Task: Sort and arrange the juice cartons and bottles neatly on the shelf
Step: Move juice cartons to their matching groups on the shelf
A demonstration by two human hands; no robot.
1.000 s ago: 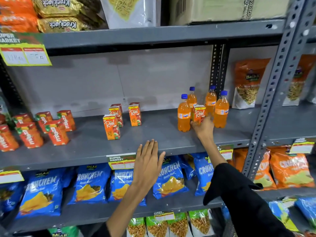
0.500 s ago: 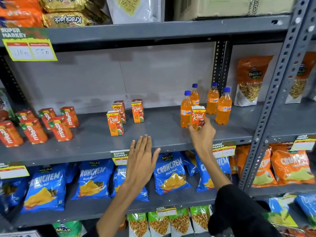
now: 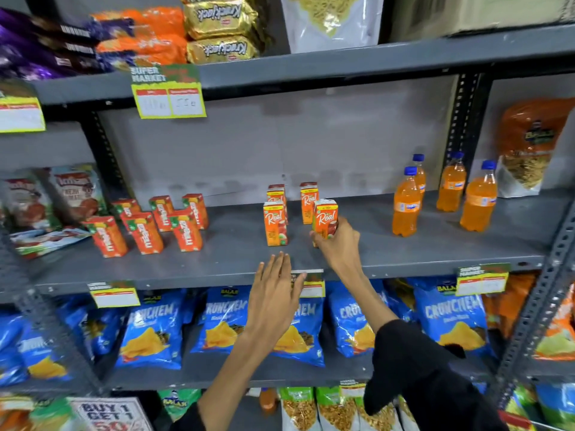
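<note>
My right hand [image 3: 337, 244] grips an orange "Real" juice carton [image 3: 325, 217] and holds it upright on the grey middle shelf [image 3: 404, 253], just right of three other Real cartons [image 3: 275, 223]. My left hand [image 3: 273, 293] hovers flat with fingers spread at the shelf's front edge, holding nothing. Several orange drink bottles with blue caps [image 3: 406, 203] stand at the right end of the shelf. Several orange-red cartons [image 3: 146, 233] cluster at the left end.
Snack packs fill the shelf above, with a price tag [image 3: 169, 91] hanging from its edge. Blue chip bags [image 3: 152, 334] line the shelf below. A slotted upright post [image 3: 541, 306] stands at the right. An orange snack pouch [image 3: 529, 144] sits beyond the bottles.
My right hand has carried the Real carton leftward from in front of the bottles to beside the other Real cartons. The view has shifted left. My left hand stays open near the shelf edge.
</note>
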